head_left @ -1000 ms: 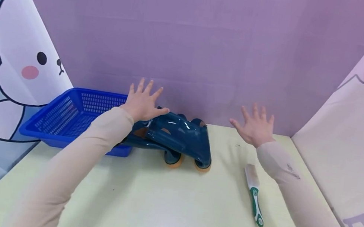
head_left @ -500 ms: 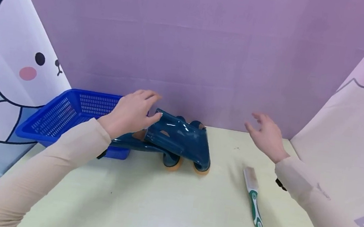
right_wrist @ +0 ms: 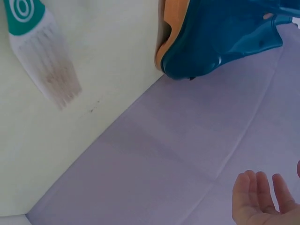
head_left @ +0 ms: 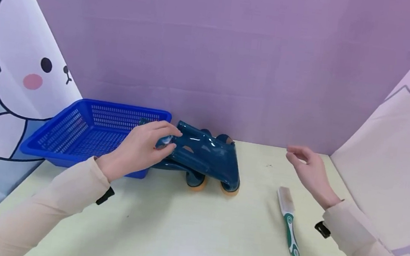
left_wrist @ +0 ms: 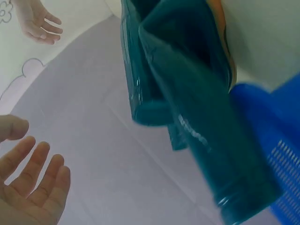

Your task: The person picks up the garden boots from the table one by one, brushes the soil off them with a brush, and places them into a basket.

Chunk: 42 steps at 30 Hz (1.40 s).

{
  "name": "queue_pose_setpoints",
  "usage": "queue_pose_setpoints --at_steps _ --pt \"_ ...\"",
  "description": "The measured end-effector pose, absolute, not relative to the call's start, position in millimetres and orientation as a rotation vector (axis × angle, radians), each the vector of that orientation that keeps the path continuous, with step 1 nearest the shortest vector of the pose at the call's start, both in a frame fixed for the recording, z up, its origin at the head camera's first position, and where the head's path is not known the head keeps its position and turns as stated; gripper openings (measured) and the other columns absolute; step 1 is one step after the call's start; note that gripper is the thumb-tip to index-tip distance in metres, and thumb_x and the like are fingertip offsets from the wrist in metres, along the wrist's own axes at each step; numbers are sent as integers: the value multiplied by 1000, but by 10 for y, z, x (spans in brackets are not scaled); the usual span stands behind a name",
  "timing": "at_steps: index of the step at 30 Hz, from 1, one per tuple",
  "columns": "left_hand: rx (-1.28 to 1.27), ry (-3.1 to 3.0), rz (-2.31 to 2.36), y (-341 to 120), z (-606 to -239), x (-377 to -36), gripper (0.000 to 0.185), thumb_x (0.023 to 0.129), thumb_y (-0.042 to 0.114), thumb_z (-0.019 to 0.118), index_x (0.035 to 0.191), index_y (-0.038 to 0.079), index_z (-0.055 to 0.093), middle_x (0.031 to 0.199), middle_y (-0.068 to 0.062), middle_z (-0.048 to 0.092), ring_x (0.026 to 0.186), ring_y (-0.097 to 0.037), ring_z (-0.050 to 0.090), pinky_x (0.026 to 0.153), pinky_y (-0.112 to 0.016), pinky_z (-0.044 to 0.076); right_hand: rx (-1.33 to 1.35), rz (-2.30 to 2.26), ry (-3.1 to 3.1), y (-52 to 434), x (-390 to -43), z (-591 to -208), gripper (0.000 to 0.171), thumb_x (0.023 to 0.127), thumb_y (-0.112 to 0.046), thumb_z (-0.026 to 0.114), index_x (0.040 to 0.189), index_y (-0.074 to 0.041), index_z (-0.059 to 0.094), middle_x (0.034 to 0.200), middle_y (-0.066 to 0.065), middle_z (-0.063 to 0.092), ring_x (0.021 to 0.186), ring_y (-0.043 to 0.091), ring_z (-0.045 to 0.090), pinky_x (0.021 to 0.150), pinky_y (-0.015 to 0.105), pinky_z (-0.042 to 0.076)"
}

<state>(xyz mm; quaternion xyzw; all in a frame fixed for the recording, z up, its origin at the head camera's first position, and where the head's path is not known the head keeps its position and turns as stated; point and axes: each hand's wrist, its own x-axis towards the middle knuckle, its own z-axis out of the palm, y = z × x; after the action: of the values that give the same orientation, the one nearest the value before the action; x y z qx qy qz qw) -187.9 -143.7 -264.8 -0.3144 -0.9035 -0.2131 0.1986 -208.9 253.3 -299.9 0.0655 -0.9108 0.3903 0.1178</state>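
Observation:
Two dark teal rubber boots point(head_left: 205, 157) with orange soles lie on their sides on the pale table, their shafts leaning on the corner of a blue basket point(head_left: 75, 130). My left hand point(head_left: 142, 146) reaches over the basket's corner to the top of the upper boot's shaft. In the left wrist view its fingers point(left_wrist: 33, 183) are straight and a gap shows between them and the boots point(left_wrist: 187, 93). My right hand point(head_left: 305, 162) hovers above the table, right of the boots, fingers loosely bent and holding nothing. A brush point(head_left: 287, 219) with white bristles and a green handle lies just below it.
The basket point(left_wrist: 276, 154) is a mesh plastic one at the back left. A purple wall closes the back, with printed panels at both sides. The brush point(right_wrist: 40, 56) and a boot sole point(right_wrist: 164, 42) show in the right wrist view.
Both hands were raised and splayed toward the back wall. They have come down and drawn back: the left to the boot's shaft top, the right above the brush with fingers relaxed.

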Motion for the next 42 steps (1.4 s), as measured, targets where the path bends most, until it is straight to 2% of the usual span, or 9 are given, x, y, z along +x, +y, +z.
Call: queue_pose_setpoints --at_steps 3,10,13,18,20,26,33,38,42 --pt "-861 -2541 -756 -1435 -2711 -1810 25 86 13 63 111 13 63 109 -1 62 69 -9 56 58 -25 51 190 1149 -2686 2577 -2002 -3040 37 95 -28 48 119 -1 57 118 17 59 88 -16 45 76 13 41" --pt "-660 -2690 -1288 -1390 -2907 -1732 25 90 13 58 114 10 62 116 -3 59 104 -21 59 88 -38 51 150 1148 -2767 2728 -1760 -3271 37 95 -28 49 119 -2 57 116 18 60 87 -20 43 77 15 42" --pt "-533 -2753 -1426 -1389 -2959 -1736 29 92 14 55 120 9 58 127 -5 52 117 -28 53 95 -44 45 125 1118 -2822 2786 -1645 -3405 35 95 -26 50 119 -2 57 114 17 62 91 -12 48 78 18 44" --pt "-407 -2814 -1476 -1431 -3020 -1824 37 93 17 52 129 10 50 141 -7 38 127 -32 42 99 -49 40 130 1058 -2889 2852 -1500 -3612 32 92 -21 54 117 0 58 110 17 64 97 16 59 74 23 47" --pt "-355 -2843 -1482 -1436 -3032 -1906 42 93 21 52 133 11 45 143 -8 35 128 -31 41 99 -48 40 130 1040 -2893 2886 -1457 -3666 31 91 -19 56 115 1 59 107 16 65 94 12 59 72 22 47" --pt "-175 -3050 -1488 -1399 -3023 -2238 66 92 40 51 145 12 24 145 -14 32 128 -30 39 104 -51 34 97 1058 -2896 3004 -1383 -3759 30 90 -16 57 114 2 59 107 19 64 82 -18 45 70 17 46" --pt "-58 -3123 -1483 -1359 -3070 -2494 73 91 42 52 146 7 18 148 -16 27 121 -32 44 107 -53 28 58 1096 -2915 3064 -1367 -3792 34 92 -19 55 118 3 56 113 20 62 83 -20 43 71 16 45" --pt "-2 -3131 -1485 -1351 -3142 -2567 77 90 43 52 146 6 15 150 -15 22 136 -34 25 108 -54 23 56 1109 -2918 3067 -1354 -3788 35 92 -20 54 119 3 56 114 20 62 84 -20 43 72 16 45" --pt "-15 -3023 -1563 -1309 -3176 -2565 72 90 36 55 146 7 19 151 -13 22 137 -33 23 109 -53 25 64 1118 -2912 3065 -1342 -3782 35 93 -21 53 119 2 56 115 20 61 84 -21 42 72 16 45"
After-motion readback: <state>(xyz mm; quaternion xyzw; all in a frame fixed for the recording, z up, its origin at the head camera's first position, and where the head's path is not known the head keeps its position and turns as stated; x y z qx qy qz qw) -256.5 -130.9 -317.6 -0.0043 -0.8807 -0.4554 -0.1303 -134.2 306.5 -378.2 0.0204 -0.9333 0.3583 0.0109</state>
